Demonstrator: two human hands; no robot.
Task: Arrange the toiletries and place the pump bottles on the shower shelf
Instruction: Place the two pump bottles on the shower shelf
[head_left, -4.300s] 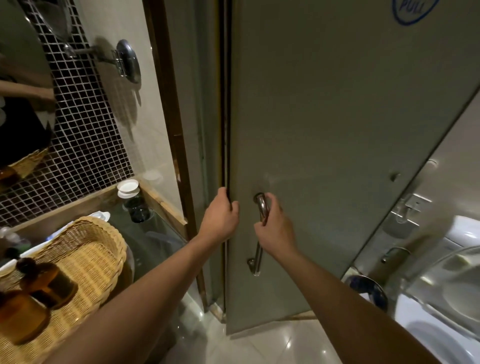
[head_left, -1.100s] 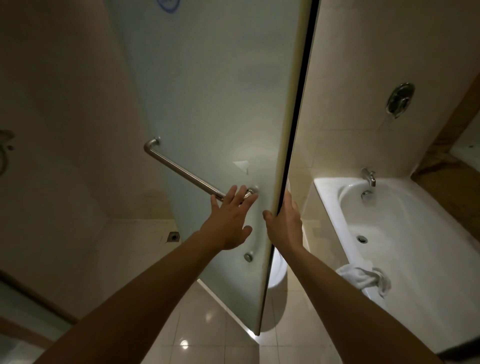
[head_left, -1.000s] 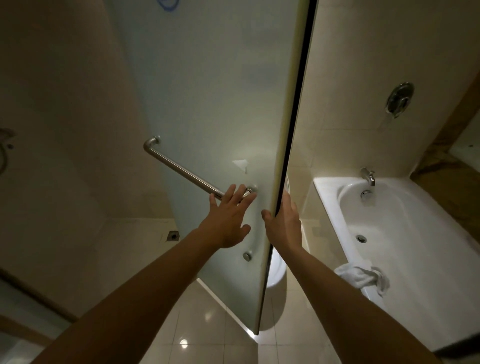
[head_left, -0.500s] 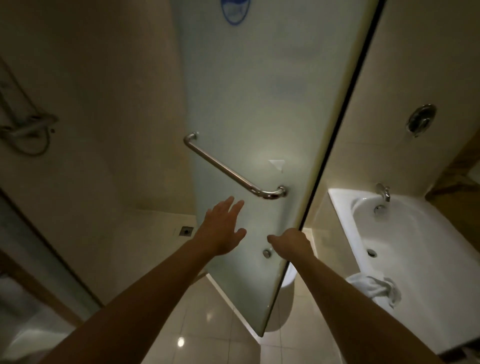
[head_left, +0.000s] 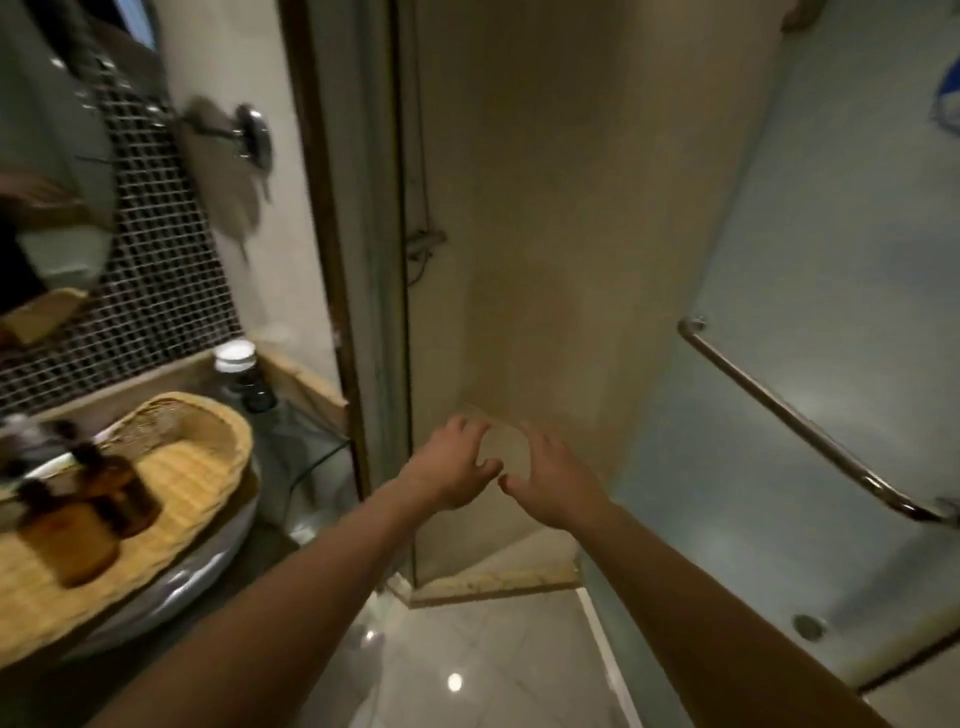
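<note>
Both hands free, fingers loosely spread, gripping nothing: left hand (head_left: 451, 470) and right hand (head_left: 553, 480) side by side before the shower opening. Frosted door (head_left: 810, 364) swung right. Amber pump bottles (head_left: 91, 514) lie in wicker basket (head_left: 197, 478), left of door frame.

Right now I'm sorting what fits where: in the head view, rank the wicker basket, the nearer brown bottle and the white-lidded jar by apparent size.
1. wicker basket
2. nearer brown bottle
3. white-lidded jar
The jar sits farther from the camera, so its real size against the bottle is unsure.
</note>
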